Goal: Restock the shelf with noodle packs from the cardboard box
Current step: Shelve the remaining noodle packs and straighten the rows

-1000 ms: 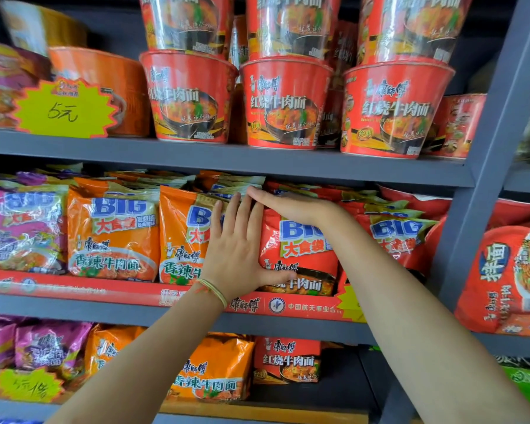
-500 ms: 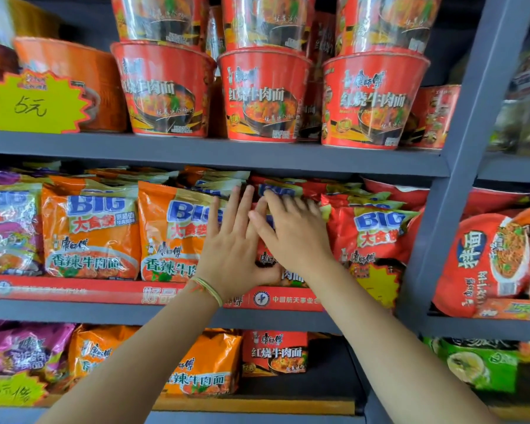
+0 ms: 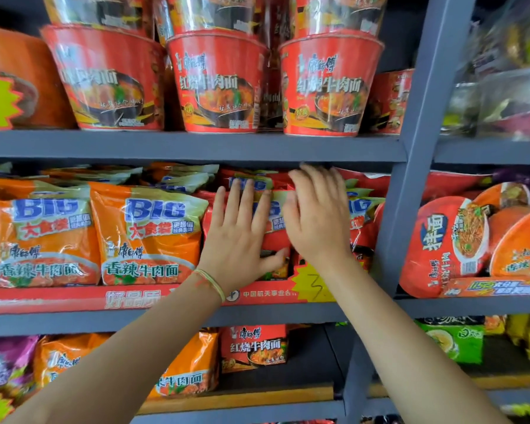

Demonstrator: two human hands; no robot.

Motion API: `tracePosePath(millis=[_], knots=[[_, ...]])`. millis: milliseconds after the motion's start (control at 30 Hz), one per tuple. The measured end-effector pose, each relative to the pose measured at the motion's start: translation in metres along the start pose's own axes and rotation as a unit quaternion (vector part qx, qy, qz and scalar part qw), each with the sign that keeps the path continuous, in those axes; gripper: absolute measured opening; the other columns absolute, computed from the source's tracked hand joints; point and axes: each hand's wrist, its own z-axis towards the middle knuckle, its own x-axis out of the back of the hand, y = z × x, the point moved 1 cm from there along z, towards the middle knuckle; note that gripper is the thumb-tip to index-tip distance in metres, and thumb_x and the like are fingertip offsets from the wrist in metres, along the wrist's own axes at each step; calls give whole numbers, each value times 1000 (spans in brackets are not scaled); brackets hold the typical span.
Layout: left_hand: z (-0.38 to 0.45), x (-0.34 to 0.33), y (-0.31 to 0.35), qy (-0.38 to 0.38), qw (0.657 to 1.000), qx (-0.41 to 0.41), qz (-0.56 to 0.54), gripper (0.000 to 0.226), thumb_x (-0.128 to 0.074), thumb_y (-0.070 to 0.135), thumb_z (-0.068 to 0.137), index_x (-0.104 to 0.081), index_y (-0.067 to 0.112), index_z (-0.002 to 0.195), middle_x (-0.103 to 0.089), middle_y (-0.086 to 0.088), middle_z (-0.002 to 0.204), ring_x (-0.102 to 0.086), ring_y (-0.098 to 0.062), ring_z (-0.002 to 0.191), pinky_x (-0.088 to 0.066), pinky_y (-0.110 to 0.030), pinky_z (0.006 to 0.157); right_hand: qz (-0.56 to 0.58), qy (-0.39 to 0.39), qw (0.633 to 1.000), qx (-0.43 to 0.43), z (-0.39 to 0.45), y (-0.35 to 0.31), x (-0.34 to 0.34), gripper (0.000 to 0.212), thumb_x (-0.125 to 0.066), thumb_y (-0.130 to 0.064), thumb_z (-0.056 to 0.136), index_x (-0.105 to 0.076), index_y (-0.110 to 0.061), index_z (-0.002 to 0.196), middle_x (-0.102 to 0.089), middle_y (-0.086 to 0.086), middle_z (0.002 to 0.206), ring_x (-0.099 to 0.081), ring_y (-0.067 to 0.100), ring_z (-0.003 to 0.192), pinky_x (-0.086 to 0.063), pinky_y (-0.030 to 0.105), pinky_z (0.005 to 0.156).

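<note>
On the middle shelf (image 3: 196,319) stands a row of noodle packs. My left hand (image 3: 239,237) lies flat, fingers straight and pointing up, against a red noodle pack (image 3: 273,228) whose face it mostly covers. My right hand (image 3: 317,215) presses on the same red packs just to the right, fingers spread, tips near the underside of the shelf above. Orange noodle packs (image 3: 150,237) stand upright to the left of my hands. The cardboard box is out of view.
Red cup noodles (image 3: 218,81) fill the upper shelf. A grey upright post (image 3: 410,179) stands just right of my right hand, with round red bowl noodles (image 3: 441,246) beyond it. The lower shelf holds orange and red packs (image 3: 254,347). A yellow price tag (image 3: 312,286) hangs on the shelf front.
My right hand has slid from the top edge of the red pack down onto its face, then a little right. The left hand stays flat on the pack. The view has moved closer.
</note>
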Motion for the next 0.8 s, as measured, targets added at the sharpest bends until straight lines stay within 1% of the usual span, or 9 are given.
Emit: tracePosePath(millis=[100,133,233,367,500,600,667,733,800], knots=[[2,-4,6,-8,1000,-12,20,94,-48,72,80,-42,5,147,-43,-31,146,-36,-49,138,-21,-65,115,-74,-54,991,-102,1,19,-12,45,-35,-35,99,-65,-8,120,-66,13,120,-58,35,113,-29,51,114],[3,-6,5,-11,1000,-10,23,93,-48,72,80,-44,6,146,-48,-30,141,-42,-48,133,-23,-65,114,-78,-79,988,-112,-1,20,-18,48,-33,-37,99,-66,-7,116,-69,14,114,-60,36,108,-31,51,112],[3,-10,2,13,1000,-3,13,89,-52,71,78,-50,6,139,-58,-24,122,-53,-42,115,-30,-62,109,-65,-87,992,-72,-4,19,-30,47,-31,-37,99,-68,-7,98,-69,10,100,-59,34,99,-36,49,102],[1,-14,-2,59,998,-7,-1,86,-55,70,77,-52,7,135,-59,-21,113,-56,-40,105,-35,-60,105,-49,-46,996,-50,0,22,-28,44,-34,-39,99,-62,-8,85,-62,8,90,-55,31,90,-34,44,87],[2,-12,-4,58,998,-16,3,84,-52,69,80,-50,8,137,-59,-21,116,-56,-40,107,-35,-59,103,-68,-86,985,-131,13,20,-28,55,-27,-48,100,-64,-7,97,-63,14,107,-55,34,105,-35,47,91],[5,-15,-5,42,999,-18,-2,83,-48,68,83,-49,8,141,-54,-25,134,-49,-44,126,-31,-60,110,-14,-124,990,-64,29,7,-28,51,-30,-49,100,-62,-10,110,-62,9,117,-53,30,113,-35,46,100],[6,-17,-5,21,1000,-20,2,87,-45,66,84,-44,5,145,-45,-27,145,-38,-46,138,-23,-61,116,29,-204,979,2,40,-8,-30,50,-30,-49,102,-58,-14,126,-57,5,134,-48,26,127,-30,43,110],[7,-18,-5,0,1000,-22,8,90,-40,66,85,-37,4,150,-37,-28,152,-29,-45,144,-17,-60,119,39,-298,954,5,50,-19,-38,60,-21,-56,102,-53,-21,138,-48,1,147,-39,22,138,-22,41,116],[8,-19,-6,-15,1000,-16,11,92,-36,67,87,-30,3,153,-28,-27,157,-21,-44,147,-12,-59,121,36,-326,945,-17,55,-27,-43,63,-15,-58,101,-56,-25,136,-52,1,145,-42,22,137,-21,42,115]])
